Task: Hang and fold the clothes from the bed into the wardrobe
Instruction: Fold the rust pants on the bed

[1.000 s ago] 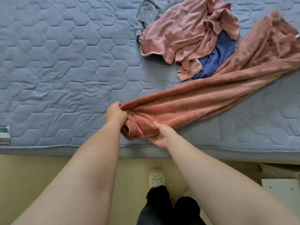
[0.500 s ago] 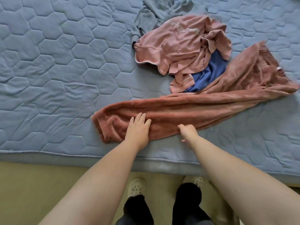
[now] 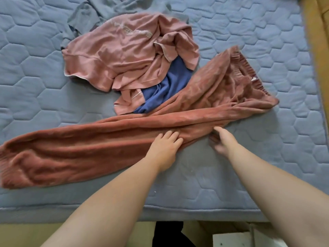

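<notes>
Rust-pink fleece trousers (image 3: 99, 143) lie stretched across the blue quilted bed (image 3: 35, 72), cuffs at the left, waistband at the upper right. My left hand (image 3: 164, 148) presses flat on the trouser legs near their middle, fingers straight. My right hand (image 3: 223, 141) touches the lower edge of the trousers just right of it, blurred, fingers partly under the cloth. Behind lie a crumpled pink top (image 3: 124, 52), a dark blue garment (image 3: 167, 88) and a grey-blue garment (image 3: 92, 15).
The bed's near edge (image 3: 106, 213) runs across the bottom, with yellowish floor (image 3: 26, 234) below it. A white box (image 3: 236, 239) stands on the floor at the lower right. A wooden surface (image 3: 318, 41) borders the bed on the right.
Both hands let go of the bunched cuffs, and the trousers now lie spread out flat. My hands have slid rightward along the legs toward the waistband. The view has shifted right.
</notes>
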The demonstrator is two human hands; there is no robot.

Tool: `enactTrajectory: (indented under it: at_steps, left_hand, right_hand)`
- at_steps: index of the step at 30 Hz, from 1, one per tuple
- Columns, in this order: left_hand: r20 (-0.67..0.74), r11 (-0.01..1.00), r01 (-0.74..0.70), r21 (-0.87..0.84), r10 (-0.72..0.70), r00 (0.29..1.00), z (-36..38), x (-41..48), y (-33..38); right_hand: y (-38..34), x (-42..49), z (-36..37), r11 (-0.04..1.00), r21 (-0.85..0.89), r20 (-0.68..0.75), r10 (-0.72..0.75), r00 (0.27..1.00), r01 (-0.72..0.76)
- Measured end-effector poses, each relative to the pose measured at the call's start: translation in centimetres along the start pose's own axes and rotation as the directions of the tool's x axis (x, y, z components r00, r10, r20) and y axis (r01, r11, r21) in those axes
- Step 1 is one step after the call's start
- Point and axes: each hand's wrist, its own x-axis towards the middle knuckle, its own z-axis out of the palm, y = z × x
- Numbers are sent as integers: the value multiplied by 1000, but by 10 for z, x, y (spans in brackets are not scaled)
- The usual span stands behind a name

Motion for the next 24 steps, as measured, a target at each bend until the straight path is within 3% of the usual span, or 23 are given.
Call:
enactTrajectory:
  at_steps: [6, 11, 14, 18, 22, 24]
  left_hand:
    - [30, 957, 289, 35, -290, 957, 19, 56, 26]
    - [22, 954, 277, 116, -281, 960, 11, 67, 19]
    - [94, 960, 256, 116, -267, 959, 0, 63, 23]
    - [279, 988, 105, 112, -133, 951, -7, 47, 46]
    - [427, 997, -17, 72, -16, 904, -2, 28, 72]
    - [499, 996, -53, 76, 9, 867, 1, 20, 84]
  right_hand:
    - [-59, 38, -10, 954, 298, 138, -35, 990, -8]
    - [-81, 57, -8, 978, 204, 115, 12, 993, -36]
    - [-70, 52, -27, 995, 90, -17, 45, 999, -43]
    - [-29, 28, -71, 999, 28, -282, 41, 959, -34]
    - [25, -5, -110, 990, 96, -416, 137, 899, -106]
    - [52, -22, -127, 987, 14, -438, 151, 886, -162]
